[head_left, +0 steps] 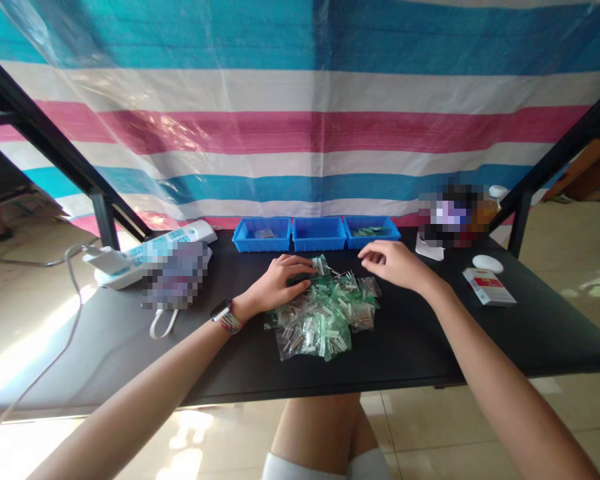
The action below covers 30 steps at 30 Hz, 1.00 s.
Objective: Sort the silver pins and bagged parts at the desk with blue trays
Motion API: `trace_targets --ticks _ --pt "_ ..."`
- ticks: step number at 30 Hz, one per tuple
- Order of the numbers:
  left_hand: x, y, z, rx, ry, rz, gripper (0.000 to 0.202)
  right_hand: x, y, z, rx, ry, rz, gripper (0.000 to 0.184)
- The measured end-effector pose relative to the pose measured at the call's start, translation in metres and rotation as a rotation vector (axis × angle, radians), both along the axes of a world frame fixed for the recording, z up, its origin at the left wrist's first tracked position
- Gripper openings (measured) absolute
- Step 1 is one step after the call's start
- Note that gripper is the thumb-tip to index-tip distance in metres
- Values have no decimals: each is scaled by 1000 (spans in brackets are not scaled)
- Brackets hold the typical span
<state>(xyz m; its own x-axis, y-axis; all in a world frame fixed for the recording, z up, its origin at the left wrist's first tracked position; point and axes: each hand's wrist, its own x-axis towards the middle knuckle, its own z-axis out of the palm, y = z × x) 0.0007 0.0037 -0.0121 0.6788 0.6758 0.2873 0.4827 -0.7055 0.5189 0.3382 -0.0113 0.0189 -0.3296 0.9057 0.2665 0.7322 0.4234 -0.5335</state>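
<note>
A pile of small clear and green zip bags [325, 313] holding short metal and white pieces lies on the black table. My left hand [285, 280] rests on the pile's upper left edge, fingers stretched out and holding nothing visible. To the pile's upper right, my right hand [387, 261] hovers just in front of the right blue bin [373, 244]. Its fingers are loosely bent, with a gap to the thumb and no object visible between them. Green bags lie inside that bin. The left blue bin [261, 245] contains a clear bag, and the middle blue bin [319, 244] stands between them.
A white power strip [195, 233] with a plugged-in adapter and cable lies at left, beside a blurred item [177, 275]. At right are a small white-and-red box [489, 288], a white oval object [487, 264] and another blurred item [453, 215]. A striped sheet [320, 133] hangs behind.
</note>
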Motion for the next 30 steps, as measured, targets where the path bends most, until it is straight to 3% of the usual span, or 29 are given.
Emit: trace_targets --ticks 3,6,9,12,16,20,22,24,27,30 --pt "0 0 -2 13 30 -16 31 6 -13 -12 -144 -53 75 18" --pt "1 -1 -4 30 23 -25 30 14 -18 -24 -192 -61 60 25" --pt "1 -1 -5 40 13 -26 29 19 -17 -27 -217 -24 42 19" --pt "2 -1 -6 54 -7 -23 27 22 -14 -18 -296 85 60 15" --pt "2 -2 -4 85 -48 0 22 22 -13 6 -519 374 118 26" --pt "4 -8 0 117 -182 50 34 -10 -8 20 -603 767 172 39" --pt "5 -11 1 132 -253 56 44 -38 -2 18 -596 856 157 46" --pt "7 -12 1 151 -295 58 47 -68 4 11 -554 920 136 42" --pt "8 -13 3 194 -334 59 38 -103 8 -3 -470 944 144 40" --pt "8 -11 5 219 -402 76 19 -117 6 -13 -475 967 177 37"
